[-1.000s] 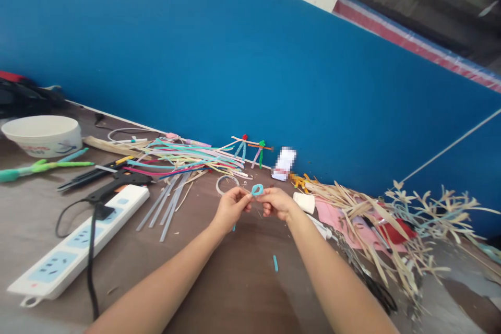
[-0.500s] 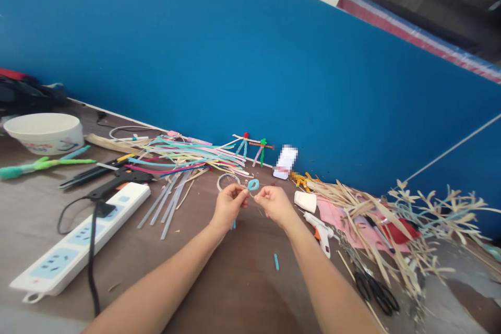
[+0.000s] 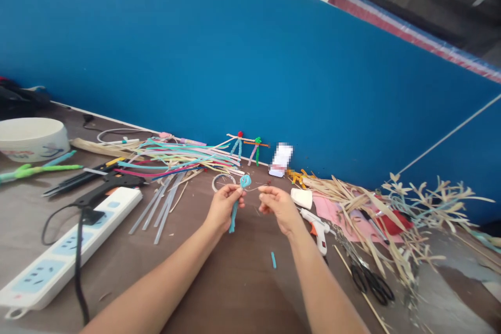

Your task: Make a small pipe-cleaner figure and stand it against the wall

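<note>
My left hand (image 3: 224, 209) is shut on a light-blue pipe cleaner (image 3: 234, 211), whose small loop stands above my fingers and whose tail hangs down past them. My right hand (image 3: 278, 209) is a little to the right, its fingertips pinched together. A thin pale strand (image 3: 253, 188) seems to run from the loop to those fingertips. A wire ring (image 3: 223, 182) lies on the brown tabletop (image 3: 242, 292) just beyond my left hand. A short blue pipe-cleaner piece (image 3: 273, 260) lies below my right hand.
A white power strip (image 3: 66, 250) and black glue gun (image 3: 105, 190) lie left, beyond them a white bowl (image 3: 31, 140). Coloured strips (image 3: 183, 159) and clear glue sticks (image 3: 160, 209) lie ahead. Right are a white glue gun (image 3: 316, 229), scissors (image 3: 370, 284), and dried leaves (image 3: 371, 214). A blue wall (image 3: 195, 52) backs the table.
The blue loop has moved from between my hands into my left hand, and its tail now shows below my fingers. My hands are farther apart, and the view has shifted slightly.
</note>
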{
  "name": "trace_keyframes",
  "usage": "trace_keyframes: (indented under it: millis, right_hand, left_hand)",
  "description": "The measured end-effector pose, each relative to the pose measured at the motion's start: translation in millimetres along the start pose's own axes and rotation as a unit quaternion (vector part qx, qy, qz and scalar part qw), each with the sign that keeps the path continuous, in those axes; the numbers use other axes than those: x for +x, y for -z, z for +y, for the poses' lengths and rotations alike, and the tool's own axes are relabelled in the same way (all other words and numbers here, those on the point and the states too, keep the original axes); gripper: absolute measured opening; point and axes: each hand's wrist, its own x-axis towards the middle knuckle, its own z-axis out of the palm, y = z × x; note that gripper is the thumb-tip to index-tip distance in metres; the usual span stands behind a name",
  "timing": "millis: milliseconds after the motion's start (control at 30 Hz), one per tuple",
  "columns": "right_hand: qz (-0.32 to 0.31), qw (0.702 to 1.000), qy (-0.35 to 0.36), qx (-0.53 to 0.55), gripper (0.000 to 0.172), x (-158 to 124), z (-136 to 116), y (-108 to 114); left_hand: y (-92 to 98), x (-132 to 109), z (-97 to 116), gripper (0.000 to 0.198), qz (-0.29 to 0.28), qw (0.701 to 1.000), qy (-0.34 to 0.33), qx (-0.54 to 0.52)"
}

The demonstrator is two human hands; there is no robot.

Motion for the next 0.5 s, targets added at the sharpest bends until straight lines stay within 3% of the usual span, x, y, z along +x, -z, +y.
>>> trace_keyframes:
  millis: [67,233,500]
  right_hand:
    - [-0.012,1.000,-0.015,0.022,0.041,-2.6,7.2,-5.7]
    - [0.034,0.998,-0.012,0.046,0.028,-1.2,19.8,-20.8]
    - [0.068,0.988,-0.050,0.132,0.019,1.2,35.9,-15.8]
  left_hand:
    - [-1.2,-1.3,-1.2,0.027,0.000,1.000,0.013,-0.014]
    - [-4.7,-6.5,-6.7,0.023,-0.021,0.999,-0.021,0.022]
    - [-8.4,-10.1,-15.1,0.025,-0.049,0.992,-0.021,0.114]
